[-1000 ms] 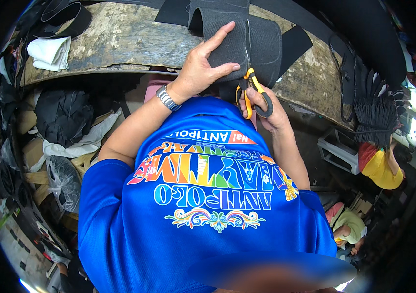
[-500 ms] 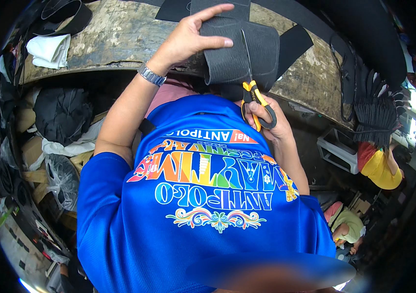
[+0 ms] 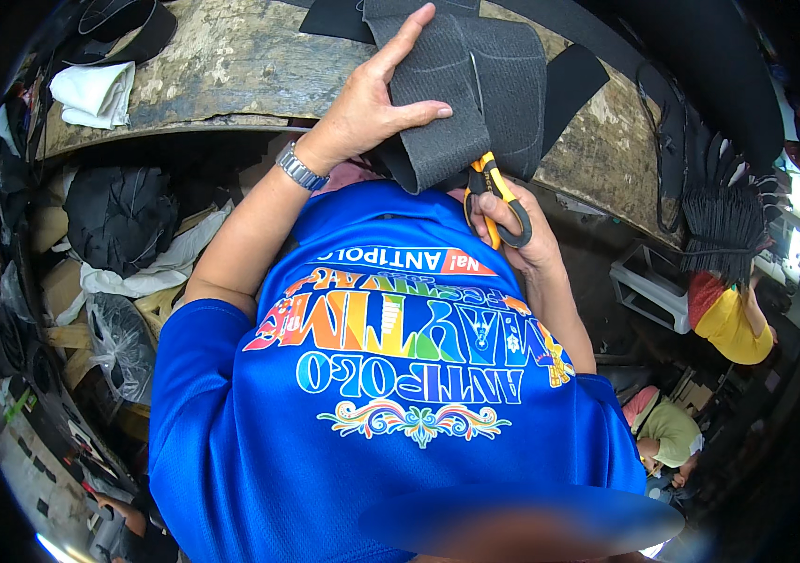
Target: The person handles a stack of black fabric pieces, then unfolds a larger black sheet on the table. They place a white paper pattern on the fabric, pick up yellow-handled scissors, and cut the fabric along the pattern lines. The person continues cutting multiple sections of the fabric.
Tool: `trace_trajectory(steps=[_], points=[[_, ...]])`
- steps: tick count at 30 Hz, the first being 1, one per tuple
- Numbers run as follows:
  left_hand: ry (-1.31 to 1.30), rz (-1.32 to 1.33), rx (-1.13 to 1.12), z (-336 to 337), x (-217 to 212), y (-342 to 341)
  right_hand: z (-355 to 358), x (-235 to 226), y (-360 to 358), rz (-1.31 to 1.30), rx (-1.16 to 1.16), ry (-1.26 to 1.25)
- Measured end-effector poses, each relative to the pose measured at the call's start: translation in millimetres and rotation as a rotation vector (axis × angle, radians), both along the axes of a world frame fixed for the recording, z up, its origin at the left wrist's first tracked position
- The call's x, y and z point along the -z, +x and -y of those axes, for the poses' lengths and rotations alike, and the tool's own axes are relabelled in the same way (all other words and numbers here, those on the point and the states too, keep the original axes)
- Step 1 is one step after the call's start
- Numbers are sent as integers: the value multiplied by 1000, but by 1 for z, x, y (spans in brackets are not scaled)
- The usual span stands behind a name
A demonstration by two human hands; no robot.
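A dark grey, felt-like sheet (image 3: 517, 98) marked with pale lines lies over the table's near edge. Its left part is a separate flap (image 3: 442, 117), curled under at the bottom. My left hand (image 3: 376, 108) is at that flap, thumb across its face and index finger stretched upward; the other fingers are hidden behind it, and it appears to hold the flap. Low at the sheet's near edge, my right hand (image 3: 526, 230) grips scissors (image 3: 494, 192) with yellow and black handles. One slim blade points away from me along the line between flap and sheet; the other is hidden.
The worn wooden table (image 3: 231, 66) carries a folded white cloth (image 3: 95, 94), a black curled band (image 3: 123, 28) and black cut pieces (image 3: 573, 89). A bundle of black strips (image 3: 723, 220) hangs at right above a white stool (image 3: 648, 286). Other people sit farther right.
The left flap of the sheet has swung down and toward me, parting from the rest. My left hand has shifted slightly right and nearer; the scissors stay almost where they were.
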State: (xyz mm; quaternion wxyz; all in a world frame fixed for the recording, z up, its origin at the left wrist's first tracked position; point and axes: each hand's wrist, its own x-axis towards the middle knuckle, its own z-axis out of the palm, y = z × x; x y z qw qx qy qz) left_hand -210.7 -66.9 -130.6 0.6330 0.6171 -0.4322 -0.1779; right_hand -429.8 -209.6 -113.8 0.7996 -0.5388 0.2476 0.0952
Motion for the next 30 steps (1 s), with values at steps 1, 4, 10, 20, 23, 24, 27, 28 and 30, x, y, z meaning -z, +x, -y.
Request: trace_trajectory(steps=[1,4,10,20,23,24,27,28,30], points=[[50,-33,-2,-3,-4,1,0,-1,-1,-27,8,-30],[57,-105,64,-4,-13,-1,-2,-2,-2,-33,25,-47],[22,-251,88,-4,-18,-8,1,-5,2,-40,-26,6],[-36,-12,84,-2,9,-10,6,-10,2,-7,-77,20],[-43,46,75,0,15,-16,5,-9,4,-4,-53,37],[-38,32,81,-1,15,-16,3,-9,3,-4,-41,37],[-13,5,89,-3,13,-15,0,-10,2,2,-38,14],[-13,-8,89,-3,12,-15,-1,-10,2,6,-43,4],[-14,-7,88,-3,11,-16,-1,-11,1,6,-49,-17]])
